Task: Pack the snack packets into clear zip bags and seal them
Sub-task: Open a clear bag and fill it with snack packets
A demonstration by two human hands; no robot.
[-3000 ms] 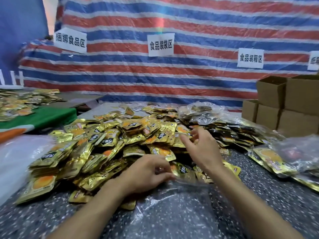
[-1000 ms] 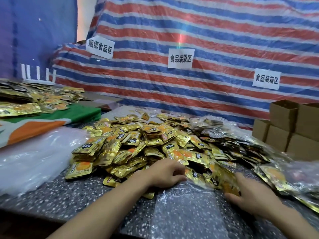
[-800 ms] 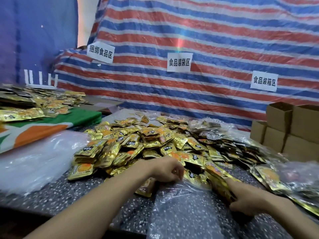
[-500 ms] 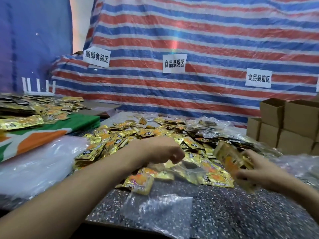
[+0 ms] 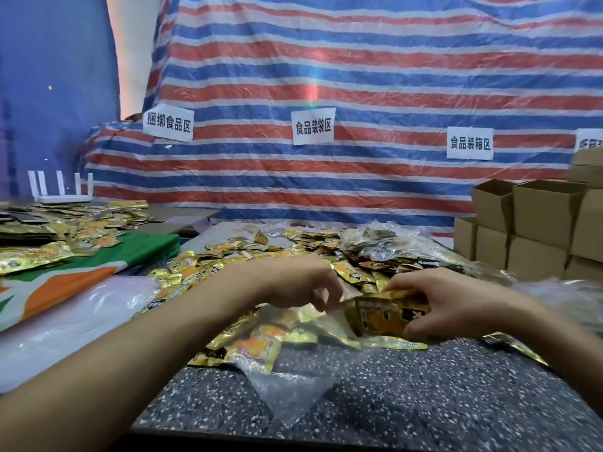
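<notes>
left hand (image 5: 301,285) pinches mouth of clear zip bag (image 5: 293,394), centre frame | right hand (image 5: 456,305) grips stacked snack packets (image 5: 380,318) at that mouth | risk: limp film may fold shut or the stack may fan out, spilling onto speckled table (image 5: 440,402), lower frame

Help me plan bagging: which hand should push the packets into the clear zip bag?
Probably right. The right hand grips the stack of gold snack packets beside the clear zip bag, whose mouth the left hand pinches.
</notes>
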